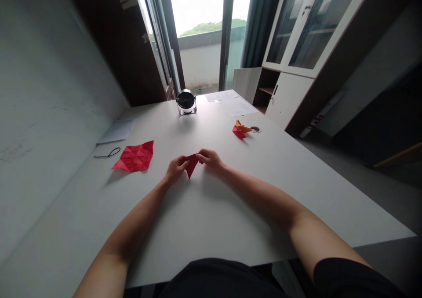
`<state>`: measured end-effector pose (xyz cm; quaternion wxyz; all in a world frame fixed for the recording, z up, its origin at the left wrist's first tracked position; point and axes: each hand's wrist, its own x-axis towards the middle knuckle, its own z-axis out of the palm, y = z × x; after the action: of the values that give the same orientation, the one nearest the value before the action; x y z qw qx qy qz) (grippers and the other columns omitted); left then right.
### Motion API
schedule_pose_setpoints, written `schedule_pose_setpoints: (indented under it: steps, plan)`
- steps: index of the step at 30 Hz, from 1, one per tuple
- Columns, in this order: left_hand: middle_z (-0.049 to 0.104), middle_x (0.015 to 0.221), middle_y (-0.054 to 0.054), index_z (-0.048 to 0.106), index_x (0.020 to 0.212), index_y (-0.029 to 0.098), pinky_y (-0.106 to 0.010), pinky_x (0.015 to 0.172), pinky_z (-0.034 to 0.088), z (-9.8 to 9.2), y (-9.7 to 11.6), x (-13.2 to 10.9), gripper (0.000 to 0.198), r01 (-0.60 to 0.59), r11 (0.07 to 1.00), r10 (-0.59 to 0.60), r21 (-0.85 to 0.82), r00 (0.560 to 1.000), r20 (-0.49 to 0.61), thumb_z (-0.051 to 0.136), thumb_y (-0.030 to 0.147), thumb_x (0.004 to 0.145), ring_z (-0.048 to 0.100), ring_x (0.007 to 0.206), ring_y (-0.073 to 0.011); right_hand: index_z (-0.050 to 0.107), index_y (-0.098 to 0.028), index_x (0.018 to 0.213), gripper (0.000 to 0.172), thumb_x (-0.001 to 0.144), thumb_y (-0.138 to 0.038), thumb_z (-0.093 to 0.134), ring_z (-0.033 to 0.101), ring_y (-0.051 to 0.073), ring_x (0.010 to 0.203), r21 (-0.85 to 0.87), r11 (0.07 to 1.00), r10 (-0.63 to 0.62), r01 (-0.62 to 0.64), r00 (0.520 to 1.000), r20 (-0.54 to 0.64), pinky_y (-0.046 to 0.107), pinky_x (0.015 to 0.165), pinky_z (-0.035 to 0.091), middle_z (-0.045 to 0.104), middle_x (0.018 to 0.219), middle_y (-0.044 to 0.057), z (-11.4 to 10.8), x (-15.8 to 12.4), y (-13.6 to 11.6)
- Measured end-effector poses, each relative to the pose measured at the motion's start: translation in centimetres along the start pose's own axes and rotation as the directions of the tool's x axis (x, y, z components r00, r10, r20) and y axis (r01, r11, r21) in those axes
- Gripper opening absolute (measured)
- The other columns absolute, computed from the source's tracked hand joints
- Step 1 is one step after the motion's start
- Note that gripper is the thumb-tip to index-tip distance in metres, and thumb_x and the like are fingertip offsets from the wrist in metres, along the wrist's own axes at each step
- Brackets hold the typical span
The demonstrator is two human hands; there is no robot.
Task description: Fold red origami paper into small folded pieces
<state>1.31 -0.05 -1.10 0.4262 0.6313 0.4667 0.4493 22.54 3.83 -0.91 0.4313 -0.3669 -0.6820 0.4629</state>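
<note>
A small folded red paper [191, 165], shaped like a downward-pointing triangle, is held between both hands over the middle of the white table [211, 210]. My left hand [176, 168] pinches its left upper corner. My right hand [210, 158] pinches its right upper edge, fingers closed on it. The paper's lower tip touches or nearly touches the tabletop.
A creased red paper sheet [134, 157] lies flat to the left, with a black band [107, 153] and a white paper [118, 131] beside it. Folded red and orange paper pieces [240, 130] sit at the right near a cable hole [255, 129]. A small round fan [186, 101] and papers [231, 102] stand farther back.
</note>
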Motion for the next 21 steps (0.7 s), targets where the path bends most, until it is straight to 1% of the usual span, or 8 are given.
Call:
schedule_pose_setpoints:
  steps: [2, 4, 8, 11, 13, 15, 17, 21]
  plan:
    - [0.068, 0.074, -0.002, 0.069, 0.093, 0.015, -0.026, 0.062, 0.045, 0.0, 0.0, 0.0, 0.029, 0.007, 1.0, -0.007, 0.023, 1.0, 0.013, 0.064, 0.042, 0.084, 0.058, 0.064, -0.014, 0.061, -0.017, 0.078, 0.034, 0.084, -0.05, 0.061, 0.053, 0.011, 0.058, 0.021, 1.0, -0.005, 0.006, 0.998, -0.064, 0.024, 0.059, 0.042, 0.061, 0.063, -0.001, -0.1, 0.0, -0.2]
    - [0.065, 0.068, -0.001, 0.069, 0.092, 0.015, -0.025, 0.059, 0.042, -0.1, -0.1, 0.0, 0.029, 0.014, 0.999, -0.015, 0.032, 1.0, 0.017, 0.062, 0.043, 0.085, 0.055, 0.06, -0.013, 0.062, -0.016, 0.079, 0.034, 0.085, -0.05, 0.061, 0.052, 0.011, 0.059, 0.063, 0.998, -0.003, 0.008, 0.996, -0.089, 0.024, 0.059, 0.042, 0.06, 0.064, -0.001, -0.3, 0.0, -0.4]
    - [0.058, 0.061, 0.001, 0.067, 0.089, 0.015, -0.025, 0.054, 0.038, -0.4, -0.2, 0.4, 0.033, 0.045, 0.998, -0.045, -0.042, 0.999, -0.008, 0.059, 0.046, 0.088, 0.049, 0.054, -0.0112, 0.062, -0.016, 0.082, 0.036, 0.083, -0.051, 0.063, 0.056, 0.012, 0.063, 0.168, 0.986, 0.008, -0.002, 0.999, -0.035, 0.025, 0.061, 0.046, 0.061, 0.069, 0.001, -0.4, 0.1, -0.7]
    - [0.054, 0.059, 0.002, 0.066, 0.091, 0.015, -0.023, 0.051, 0.034, -0.6, -0.2, 0.6, 0.033, 0.076, 0.989, -0.08, -0.124, 0.996, -0.026, 0.062, 0.047, 0.086, 0.046, 0.052, -0.0098, 0.064, -0.016, 0.087, 0.037, 0.082, -0.053, 0.065, 0.058, 0.012, 0.065, 0.204, 0.979, 0.013, -0.018, 1.0, 0.027, 0.026, 0.063, 0.048, 0.063, 0.073, 0.001, -0.2, 0.0, -0.6]
    - [0.053, 0.06, 0.002, 0.066, 0.092, 0.014, -0.023, 0.05, 0.032, -0.6, -0.1, 0.6, 0.032, 0.085, 0.985, -0.088, -0.151, 0.996, -0.01, 0.064, 0.045, 0.085, 0.044, 0.051, -0.0089, 0.065, -0.016, 0.089, 0.037, 0.081, -0.052, 0.066, 0.059, 0.012, 0.065, 0.201, 0.979, 0.008, -0.021, 0.998, 0.063, 0.026, 0.063, 0.048, 0.064, 0.074, 0.002, -0.1, 0.0, -0.4]
    - [0.051, 0.058, 0.004, 0.065, 0.092, 0.014, -0.022, 0.05, 0.031, -0.5, 0.0, 0.6, 0.031, 0.093, 0.984, -0.092, -0.154, 0.996, 0.017, 0.065, 0.044, 0.084, 0.042, 0.05, -0.0081, 0.064, -0.015, 0.088, 0.035, 0.081, -0.05, 0.066, 0.059, 0.012, 0.065, 0.184, 0.983, 0.003, -0.017, 0.997, 0.076, 0.026, 0.063, 0.048, 0.064, 0.074, 0.002, 0.0, 0.1, -0.1]
    - [0.05, 0.058, 0.004, 0.065, 0.093, 0.014, -0.022, 0.05, 0.032, -0.4, 0.0, 0.5, 0.031, 0.096, 0.985, -0.093, -0.142, 0.995, 0.032, 0.067, 0.044, 0.084, 0.042, 0.051, -0.0082, 0.063, -0.015, 0.084, 0.03, 0.082, -0.046, 0.064, 0.059, 0.012, 0.064, 0.156, 0.988, 0.002, -0.012, 0.998, 0.061, 0.025, 0.062, 0.046, 0.063, 0.071, 0.001, 0.0, 0.1, 0.2]
    - [0.054, 0.061, 0.003, 0.065, 0.096, 0.015, -0.021, 0.052, 0.034, -0.2, 0.1, 0.4, 0.034, 0.074, 0.99, -0.072, -0.12, 0.997, 0.02, 0.07, 0.045, 0.081, 0.046, 0.055, -0.0092, 0.058, -0.017, 0.075, 0.019, 0.082, -0.034, 0.059, 0.054, 0.011, 0.059, 0.078, 0.997, -0.002, -0.001, 0.999, 0.044, 0.023, 0.057, 0.041, 0.059, 0.063, -0.002, 0.2, 0.1, 0.6]
